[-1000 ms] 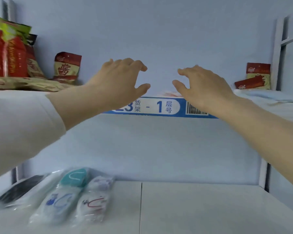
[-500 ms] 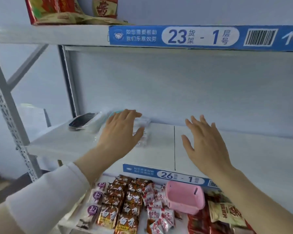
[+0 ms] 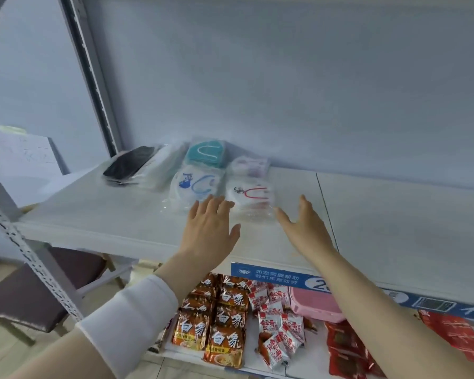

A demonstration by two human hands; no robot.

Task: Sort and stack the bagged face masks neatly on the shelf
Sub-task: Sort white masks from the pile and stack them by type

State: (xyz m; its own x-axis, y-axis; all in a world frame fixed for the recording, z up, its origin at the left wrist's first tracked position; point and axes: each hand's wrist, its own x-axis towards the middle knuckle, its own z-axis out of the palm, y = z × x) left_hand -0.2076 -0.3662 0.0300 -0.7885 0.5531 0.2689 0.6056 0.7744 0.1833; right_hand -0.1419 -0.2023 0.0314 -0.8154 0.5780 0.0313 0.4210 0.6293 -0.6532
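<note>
Several bagged face masks lie at the back left of the white shelf [image 3: 93, 214]: a black mask [image 3: 129, 164], a teal mask [image 3: 205, 154], a white mask with blue print [image 3: 195, 184], a pale pink one [image 3: 248, 165] and a white mask with red loops [image 3: 251, 196]. My left hand [image 3: 210, 231] hovers flat, fingers straight, just in front of the blue-print and red-loop bags. My right hand [image 3: 303, 228] is spread open to the right of the red-loop bag, near its clear edge. Neither hand holds anything.
A grey metal upright [image 3: 91, 72] stands behind the masks. The lower shelf holds orange noodle packets [image 3: 216, 324], red-white snack packs [image 3: 277, 324], a pink box [image 3: 314, 305] and red bags [image 3: 345, 348]. A blue label strip [image 3: 274, 279] runs along the shelf edge.
My view dropped from the upper shelf to the mask shelf. Both hands came down and moved toward the masks, the right hand shifting left close to the red-loop bag.
</note>
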